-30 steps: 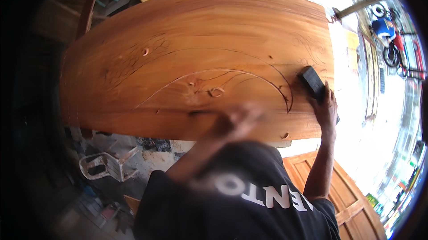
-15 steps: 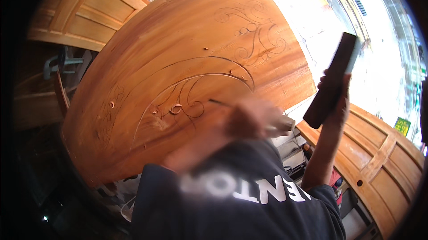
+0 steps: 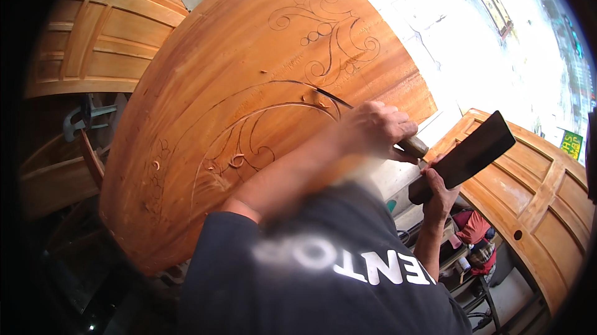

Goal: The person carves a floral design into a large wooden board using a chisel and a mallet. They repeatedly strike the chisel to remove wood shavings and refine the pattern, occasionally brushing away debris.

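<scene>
A large reddish-brown wooden panel [image 3: 205, 61] lies in front of me, with scrolls and curves drawn on it in dark lines. My left hand [image 3: 382, 125] is closed around a carving chisel [image 3: 333, 97], whose thin dark blade meets the outer curved line. The chisel's handle [image 3: 411, 146] sticks out behind the fist. Low and to the right of it, my right hand [image 3: 440, 190] grips a dark, flat wooden block [image 3: 476, 158] that slants up to the right, close to the handle's end. Curled wood shavings [image 3: 237, 160] rest on the panel, several near the carved arc.
A panelled door [image 3: 528, 179] lies at the right, and another panelled door [image 3: 130, 39] is at the upper left. A grey-green clamp [image 3: 87, 116] sits by the panel's left edge. Red cloth [image 3: 476, 229] and clutter lie below the right-hand door. Bright pale floor [image 3: 429, 30] stretches beyond.
My left hand has carried the chisel farther away and rightward, and its tip now meets the outer curve. My right hand has dropped with the block, which leans over more toward the right.
</scene>
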{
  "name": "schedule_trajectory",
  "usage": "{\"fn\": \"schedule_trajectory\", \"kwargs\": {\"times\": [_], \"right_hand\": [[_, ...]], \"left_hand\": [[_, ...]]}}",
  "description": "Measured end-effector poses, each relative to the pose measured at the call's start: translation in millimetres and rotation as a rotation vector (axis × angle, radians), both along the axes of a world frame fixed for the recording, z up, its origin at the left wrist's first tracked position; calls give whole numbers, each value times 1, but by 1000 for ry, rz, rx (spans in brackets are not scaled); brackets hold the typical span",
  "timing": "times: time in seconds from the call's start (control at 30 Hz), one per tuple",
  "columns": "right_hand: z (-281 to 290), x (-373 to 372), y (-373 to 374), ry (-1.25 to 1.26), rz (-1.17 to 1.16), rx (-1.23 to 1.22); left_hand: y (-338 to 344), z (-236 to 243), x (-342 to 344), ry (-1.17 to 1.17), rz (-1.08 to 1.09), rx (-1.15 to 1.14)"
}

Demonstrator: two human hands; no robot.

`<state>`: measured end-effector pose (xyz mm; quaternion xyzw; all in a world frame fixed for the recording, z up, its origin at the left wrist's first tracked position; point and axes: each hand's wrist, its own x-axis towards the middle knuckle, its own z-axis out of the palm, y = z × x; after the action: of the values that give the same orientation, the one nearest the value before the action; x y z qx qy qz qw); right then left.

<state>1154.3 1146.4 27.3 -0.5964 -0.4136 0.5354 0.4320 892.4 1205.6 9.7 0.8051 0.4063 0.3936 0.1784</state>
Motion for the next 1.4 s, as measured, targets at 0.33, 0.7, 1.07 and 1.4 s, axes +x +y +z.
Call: {"fn": "schedule_trajectory", "kwargs": {"times": [0.33,0.7,1.07,1.4], "right_hand": [[59,-25,43,24,-188,460],[5,-41,23,-78,-13,245],[-9,-51,38,-828,509,699],[34,-43,22,301,-214,294]], "left_hand": [[18,1,-12,-157,185,177],[14,-5,-17,-115,186,169],[14,3,-19,-1,193,52],[16,5,-17,-69,250,50]]}}
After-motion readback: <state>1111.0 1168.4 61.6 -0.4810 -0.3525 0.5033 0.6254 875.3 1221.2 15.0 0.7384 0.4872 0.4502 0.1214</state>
